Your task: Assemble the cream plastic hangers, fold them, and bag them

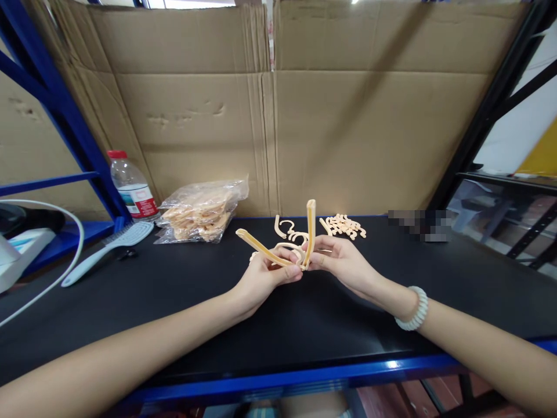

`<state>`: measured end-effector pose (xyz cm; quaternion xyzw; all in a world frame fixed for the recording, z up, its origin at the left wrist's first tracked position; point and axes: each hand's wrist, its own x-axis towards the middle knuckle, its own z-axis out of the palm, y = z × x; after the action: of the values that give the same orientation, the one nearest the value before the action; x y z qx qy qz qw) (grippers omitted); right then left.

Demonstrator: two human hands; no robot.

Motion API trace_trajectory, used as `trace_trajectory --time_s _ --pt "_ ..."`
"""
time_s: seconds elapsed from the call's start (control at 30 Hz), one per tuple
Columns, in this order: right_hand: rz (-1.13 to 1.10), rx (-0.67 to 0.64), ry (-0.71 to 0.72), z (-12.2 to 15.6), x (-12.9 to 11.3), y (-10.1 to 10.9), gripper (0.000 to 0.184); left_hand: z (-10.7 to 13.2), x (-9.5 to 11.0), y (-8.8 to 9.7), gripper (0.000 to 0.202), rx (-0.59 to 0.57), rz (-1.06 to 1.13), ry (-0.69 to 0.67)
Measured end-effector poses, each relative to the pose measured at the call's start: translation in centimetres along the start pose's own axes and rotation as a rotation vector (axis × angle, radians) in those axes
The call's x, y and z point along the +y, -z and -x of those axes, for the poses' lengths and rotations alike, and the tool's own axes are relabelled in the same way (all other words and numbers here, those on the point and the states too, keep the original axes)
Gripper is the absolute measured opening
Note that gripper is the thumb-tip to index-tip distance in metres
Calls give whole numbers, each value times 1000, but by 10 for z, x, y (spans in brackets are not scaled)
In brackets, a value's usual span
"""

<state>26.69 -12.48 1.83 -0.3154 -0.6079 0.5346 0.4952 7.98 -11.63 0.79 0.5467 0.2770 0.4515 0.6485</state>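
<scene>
Over the middle of the black table top (183, 290), both hands meet on a beige plastic piece. My left hand (265, 277) is closed on a flat strip (259, 247) that slants up and to the left. My right hand (343, 261) pinches a second strip (310, 226) that stands upright. The two strips join in a V at my fingertips, with a thin curved hook (289, 248) of the same plastic between them. More loose beige hooks (292, 231) lie just behind my hands. A white bead bracelet (415, 310) sits on my right wrist.
A small heap of beige parts (344, 226) lies at the back right. A clear bag of the same parts (201, 212) lies at the back left, beside a water bottle (133, 187) and a pale blue hairbrush (108, 249). Cardboard sheets (278, 104) wall the back. A white cable (65, 261) curves at the left.
</scene>
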Motion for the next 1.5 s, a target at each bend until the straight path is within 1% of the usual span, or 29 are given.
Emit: trace_trajectory --time_s 0.37,0.57,0.7,0.87,0.97,1.1,1.17,1.33,1.43,1.5 --pt "-8 45 55 1 -1 -5 25 1 1 -1 20 -24 -17 -13" --pt "-2 14 64 2 -2 -5 21 2 -2 -1 17 -29 -34 -28" --pt "6 3 41 4 -4 -8 22 5 -3 -3 16 5 -48 -51" --pt "39 8 59 7 -5 -12 24 10 -2 -8 19 67 -21 -84" --pt "67 10 82 8 -2 -12 23 12 0 -9 22 121 3 -60" --pt "160 64 117 9 5 -13 22 12 0 -9 28 187 35 6" --pt "177 95 129 9 6 -14 23 12 0 -9 31 195 46 19" --pt "142 171 129 8 6 -18 29 10 0 -9 33 191 56 12" --pt "145 137 112 3 4 -12 29 7 2 -7 33 185 28 10" --pt "133 101 120 -2 -1 0 29 3 6 -4 32 205 12 -15"
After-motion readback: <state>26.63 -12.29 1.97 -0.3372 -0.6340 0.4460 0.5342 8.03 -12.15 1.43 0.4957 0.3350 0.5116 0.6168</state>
